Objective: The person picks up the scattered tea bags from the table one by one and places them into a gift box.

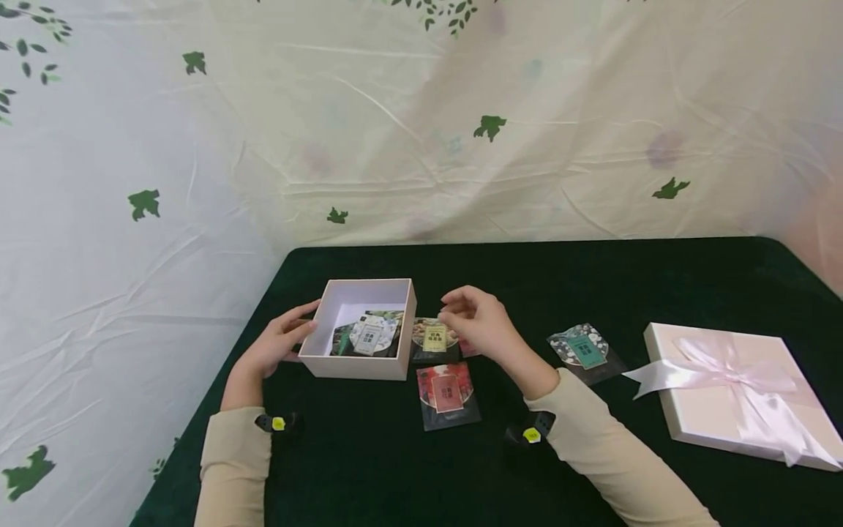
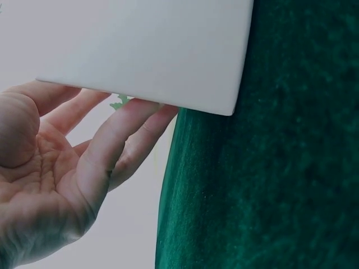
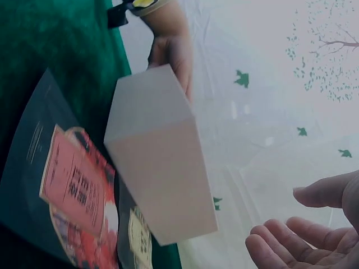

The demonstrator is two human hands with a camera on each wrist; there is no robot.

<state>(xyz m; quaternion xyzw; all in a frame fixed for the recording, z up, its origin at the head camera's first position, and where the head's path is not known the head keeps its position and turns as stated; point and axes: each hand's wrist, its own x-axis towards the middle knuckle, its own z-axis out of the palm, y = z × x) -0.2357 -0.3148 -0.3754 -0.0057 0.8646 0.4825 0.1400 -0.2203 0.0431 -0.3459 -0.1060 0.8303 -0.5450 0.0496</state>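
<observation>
My left hand (image 1: 273,344) rests against the left side of an open pale box (image 1: 358,368), its fingers fairly straight along the wall. In the left wrist view the fingertips touch the edge of the white box side (image 2: 168,50). Inside the box lie several dark sachets with printed labels (image 1: 370,337). Just right of the box, my right hand (image 1: 484,322) hovers with loosely bent fingers and nothing in them. Under and beside it are a yellow-labelled sachet (image 1: 435,339), a mostly covered red one (image 1: 469,348), and a red-labelled sachet (image 1: 448,397) nearer me.
A sachet with a teal label (image 1: 586,351) lies to the right of my right forearm. Beyond it sits a pale pink lid (image 1: 698,417) with a satin ribbon bow (image 1: 734,375), one ribbon end reaching over the sachet's edge. Dark green cloth (image 1: 369,468) covers the table; a printed curtain hangs behind.
</observation>
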